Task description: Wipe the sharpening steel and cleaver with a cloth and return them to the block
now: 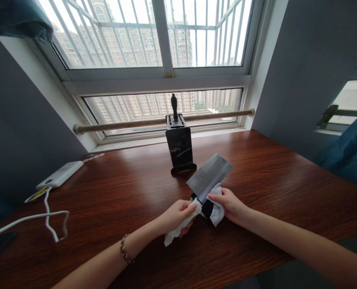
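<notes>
Head view: cleaver (210, 173) over the surface (121, 172), pointing to 1 o'clock
Left hand (178, 214): curls closed round white tissue (174, 236) at cleaver's 7 o'clock end
Right hand (231, 202): pinches white cloth (217, 212) alongside

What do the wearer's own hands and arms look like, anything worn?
Left hand: ungloved, with a dark brownish, chunky linked or braided bracelet around the wrist. Right hand: ungloved, nothing visible on the wrist. No sleeves in view on either arm; no cables or markings on them that I can make out.
</notes>
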Tool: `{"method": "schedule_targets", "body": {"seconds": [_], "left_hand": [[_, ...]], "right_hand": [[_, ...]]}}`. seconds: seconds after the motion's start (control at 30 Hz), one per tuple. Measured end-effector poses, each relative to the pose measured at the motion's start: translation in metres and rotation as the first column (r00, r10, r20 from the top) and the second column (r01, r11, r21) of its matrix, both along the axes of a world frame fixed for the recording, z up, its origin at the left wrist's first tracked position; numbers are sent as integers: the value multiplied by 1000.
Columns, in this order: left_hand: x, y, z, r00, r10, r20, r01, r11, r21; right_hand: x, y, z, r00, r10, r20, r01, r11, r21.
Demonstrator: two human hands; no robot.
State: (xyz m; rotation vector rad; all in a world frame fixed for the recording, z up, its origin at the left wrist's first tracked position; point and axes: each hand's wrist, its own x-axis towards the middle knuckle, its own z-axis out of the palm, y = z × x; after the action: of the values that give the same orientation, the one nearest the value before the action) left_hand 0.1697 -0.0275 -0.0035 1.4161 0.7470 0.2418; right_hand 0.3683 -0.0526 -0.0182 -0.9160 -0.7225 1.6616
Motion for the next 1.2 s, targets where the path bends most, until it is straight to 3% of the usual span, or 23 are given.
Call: {"method": "schedule_targets", "body": {"seconds": [0.3,0.57,0.97,1.2], "left_hand": [[-1,-1,1,999,-38,-8,39,998,50],[-1,2,-1,999,-26,-27,27,999,28],[-1,0,3,999,-3,-54,3,1000,7],[-3,0,0,999,-17,-38,18,1000,26]], "right_hand": [[-5,-7,3,999,35,37,-37,999,39],[12,12,2,974,-215,71,217,976,-18],[65,53,-1,839,-542,36,540,840,61],[82,64,-5,766,-643,6,639,763,98]]}}
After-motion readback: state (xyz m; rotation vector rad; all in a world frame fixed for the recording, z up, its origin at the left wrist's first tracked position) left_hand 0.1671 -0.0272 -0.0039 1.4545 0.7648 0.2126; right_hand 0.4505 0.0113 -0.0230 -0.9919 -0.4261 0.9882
